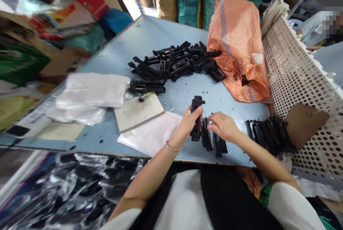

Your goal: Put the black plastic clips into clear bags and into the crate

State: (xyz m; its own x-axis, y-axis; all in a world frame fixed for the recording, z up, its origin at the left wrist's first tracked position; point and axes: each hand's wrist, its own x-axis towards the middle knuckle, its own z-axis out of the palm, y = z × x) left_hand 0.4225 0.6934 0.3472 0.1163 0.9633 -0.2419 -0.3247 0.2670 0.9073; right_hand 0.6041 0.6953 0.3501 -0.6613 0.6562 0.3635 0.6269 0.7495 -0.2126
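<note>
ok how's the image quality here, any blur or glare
Head view: the green bag at the left edge is soft; head view: bright glints dot the dark plastic below the table; head view: the black part in the left hand looks clearer.

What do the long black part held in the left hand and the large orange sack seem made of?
Long black part: probably moulded plastic, dull sheen, notched outline; coated metal possible. Large orange sack: likely woven plastic, slightly glossy, with creases and loose threads.
</note>
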